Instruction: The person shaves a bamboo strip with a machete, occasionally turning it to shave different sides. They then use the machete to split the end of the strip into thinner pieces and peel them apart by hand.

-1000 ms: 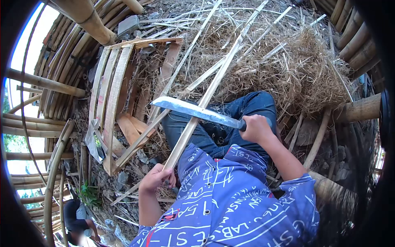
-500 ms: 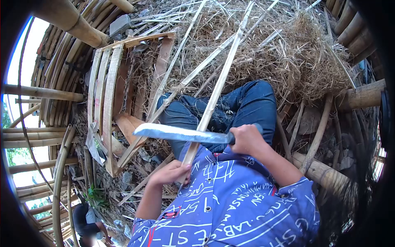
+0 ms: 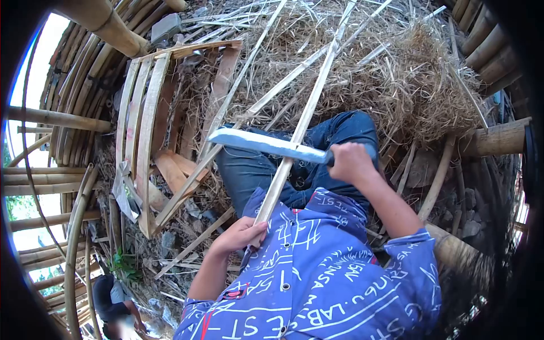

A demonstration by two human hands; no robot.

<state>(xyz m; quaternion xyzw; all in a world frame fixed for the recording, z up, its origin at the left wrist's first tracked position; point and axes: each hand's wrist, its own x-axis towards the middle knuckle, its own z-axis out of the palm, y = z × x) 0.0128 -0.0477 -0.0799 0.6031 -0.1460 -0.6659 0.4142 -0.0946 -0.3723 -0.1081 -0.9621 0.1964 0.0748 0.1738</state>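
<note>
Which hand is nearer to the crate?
Left. The left hand grips the strip at its near end, just right of the crate's near corner; the right hand, on the knife, is farther right, by the right thigh.

Exposure OK in the middle: bright, even daylight. Background seen through the gaps in the pale bamboo pole wall (image 3: 54, 118) at left is blown out to white, some green left. Bright highlight on the long silver steel blade (image 3: 255, 141), little surface detail kept there. Soft shading in the folds of the dark blue jeans (image 3: 243, 170); no hard-edged shadows made out. Lower right is dark, detail mostly lost. Strong fisheye: poles bowed toward the rim, corners cropped to black by a round vignette. Centre reasonably sharp; fine tan shavings (image 3: 391, 85) resolved, edges softer. Small blurred patch at lower left.
</note>
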